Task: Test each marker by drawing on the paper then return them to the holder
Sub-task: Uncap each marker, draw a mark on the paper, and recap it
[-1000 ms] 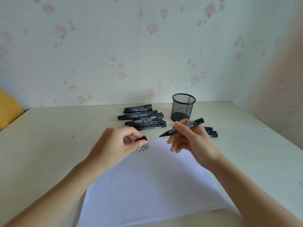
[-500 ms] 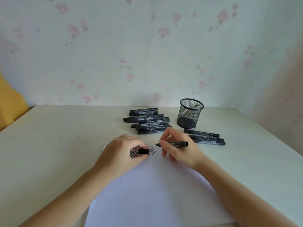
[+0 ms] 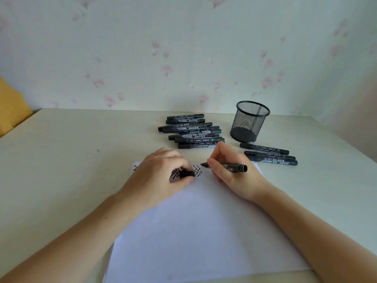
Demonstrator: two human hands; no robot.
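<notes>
My right hand (image 3: 234, 170) pinches an uncapped marker (image 3: 226, 166), tip at 9 o'clock over the paper (image 3: 204, 231). My left hand (image 3: 159, 176) grips its cap (image 3: 186, 173). The mesh holder (image 3: 250, 121) stands at 1 o'clock, beyond the marker.

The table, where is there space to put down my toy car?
The bare cream table, left of the white paper sheet and the big pile of black markers, is free. So is the right side past the three black markers. Around the black mesh holder it's crowded.
</notes>
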